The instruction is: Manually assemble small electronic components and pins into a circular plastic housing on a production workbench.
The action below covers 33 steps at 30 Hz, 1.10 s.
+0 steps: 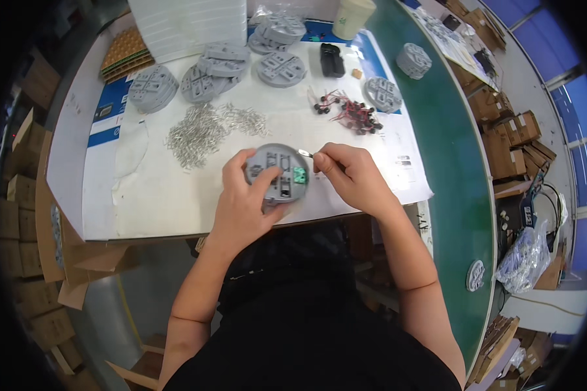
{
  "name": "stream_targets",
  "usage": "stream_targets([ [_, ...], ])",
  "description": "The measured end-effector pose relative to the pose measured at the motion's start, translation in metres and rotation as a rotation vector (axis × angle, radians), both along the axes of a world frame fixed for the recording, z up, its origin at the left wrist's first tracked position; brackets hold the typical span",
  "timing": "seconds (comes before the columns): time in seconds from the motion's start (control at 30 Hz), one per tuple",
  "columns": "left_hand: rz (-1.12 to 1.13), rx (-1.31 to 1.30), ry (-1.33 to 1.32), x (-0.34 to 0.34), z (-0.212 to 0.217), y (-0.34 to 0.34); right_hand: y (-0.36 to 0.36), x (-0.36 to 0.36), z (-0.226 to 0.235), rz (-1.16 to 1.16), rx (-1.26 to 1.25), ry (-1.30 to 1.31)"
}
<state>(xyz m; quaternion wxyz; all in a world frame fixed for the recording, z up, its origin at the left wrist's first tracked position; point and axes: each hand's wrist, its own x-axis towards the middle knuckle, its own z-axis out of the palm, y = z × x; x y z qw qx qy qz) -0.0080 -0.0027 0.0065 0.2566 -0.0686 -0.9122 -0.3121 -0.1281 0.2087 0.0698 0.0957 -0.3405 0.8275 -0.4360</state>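
My left hand [242,199] grips a round grey plastic housing [257,163] near the front edge of the table, its fingers spread over the face and rim. Slots and recesses mark the housing's face, and a small green circuit board [299,176] sits at its right side. Close to the right rim, my right hand [352,173] is closed on a small tool with a shiny metal tip [304,154]. That tip points at the housing's upper right edge; I cannot tell whether they touch. The fingers hide the rest of the tool.
Behind my hands lie a heap of small metal pieces [199,133] and black parts with red wires [359,117]. Stacks of grey housings [225,60], a black holder [331,60] and a pale cup [353,18] stand farther back. A green surface [453,195] runs along the right.
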Motion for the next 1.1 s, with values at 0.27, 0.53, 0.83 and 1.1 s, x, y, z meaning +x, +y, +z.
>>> stream_targets([
  [0.27, -0.056, 0.317, -0.269, -0.009, 0.011, -0.016, -0.016, 0.011, -0.004, 0.147, 0.365, 0.333],
  [0.53, -0.016, 0.359, -0.4, -0.008, 0.007, -0.013, -0.029, 0.014, -0.017, 0.16, 0.493, 0.549],
  [0.83, -0.018, 0.331, -0.386, -0.006, 0.006, -0.015, -0.033, 0.014, -0.023, 0.156, 0.448, 0.533],
  [1.1, -0.026, 0.312, -0.354, -0.007, 0.005, -0.014, -0.031, 0.01, -0.026, 0.176, 0.453, 0.503],
])
